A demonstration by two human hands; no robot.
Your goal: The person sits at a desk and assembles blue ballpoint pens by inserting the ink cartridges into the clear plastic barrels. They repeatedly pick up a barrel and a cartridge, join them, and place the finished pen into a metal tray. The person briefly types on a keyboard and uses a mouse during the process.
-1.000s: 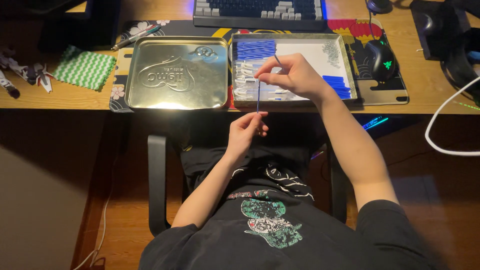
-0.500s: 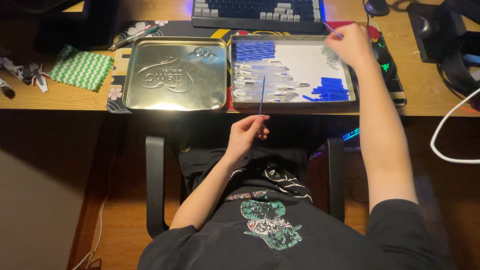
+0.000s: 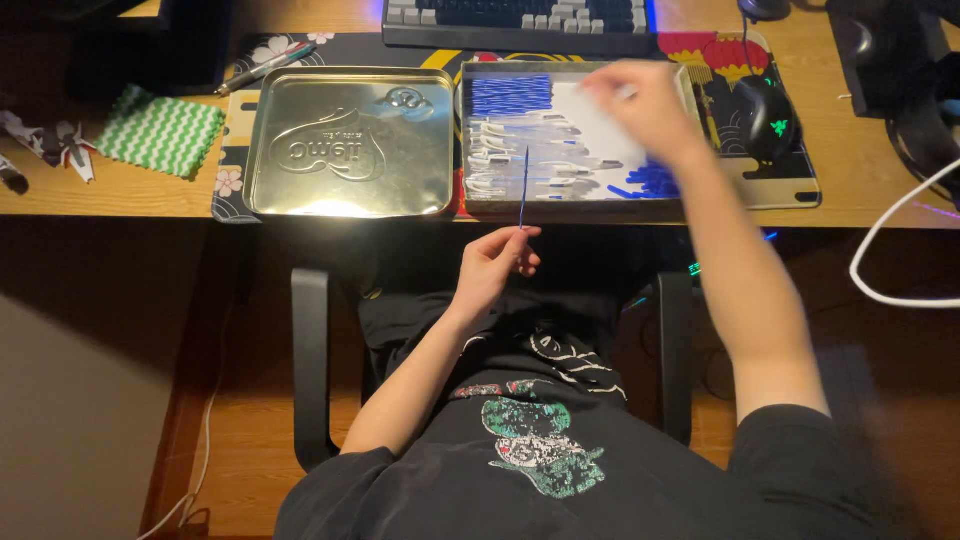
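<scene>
Left hand (image 3: 497, 262) pinches a thin, light blue strip (image 3: 523, 186) at its base; blurred right hand (image 3: 640, 100) over the tin tray (image 3: 478, 205), grip unclear.

Your left hand (image 3: 497, 265) sits low near your lap, fingertips pinched together, while your right hand (image 3: 640, 100) stretches forward, blurred, arm extended

2 tin trays (image 3: 350, 200), 1 keyboard (image 3: 520, 22), 1 mouse (image 3: 765, 115)
</scene>
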